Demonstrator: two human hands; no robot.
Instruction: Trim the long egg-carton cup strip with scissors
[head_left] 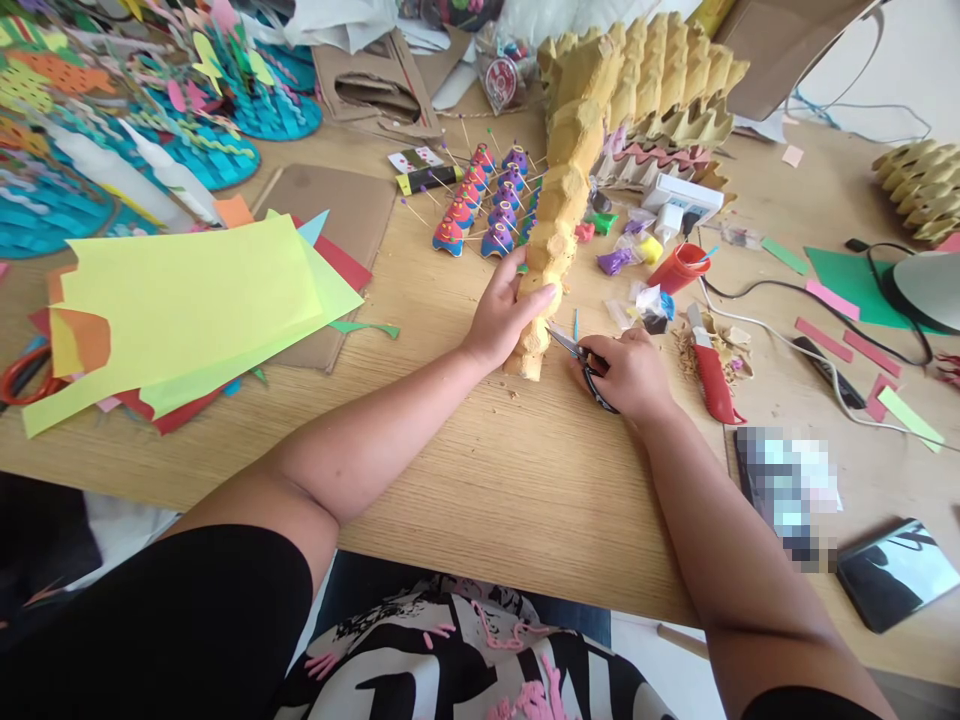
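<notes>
We begin at the left with a pile of coloured paper (195, 290), yellow-green sheets uppermost, which partly covers a piece of brown cardboard (341, 215); to its right stand rows of small painted cups (472, 195), red and purple, with thin sticks jutting from them; next comes our left hand (501, 318), closed on the yellow egg-carton strip (566, 190) near its lower end — the thumb laid across its upper face, a finger along its left edge, the other fingers mostly hidden from us; the strip is long, narrow and matt, knobbed with a row of blunt bumps, its edges ragged; it runs away from us over the table (457, 480), its far end overlapping the stacked egg trays (660, 80) in our view, its near end projecting below the thumb; at its right edge, just beyond the thumb tip, sit the points of the scissors (576, 350), though we cannot tell whether they bite into it; our right hand (636, 375) has its fingers curled around the black handles — well clear of the strip; farther right lies a red-handled knife (712, 375) among shavings.
</notes>
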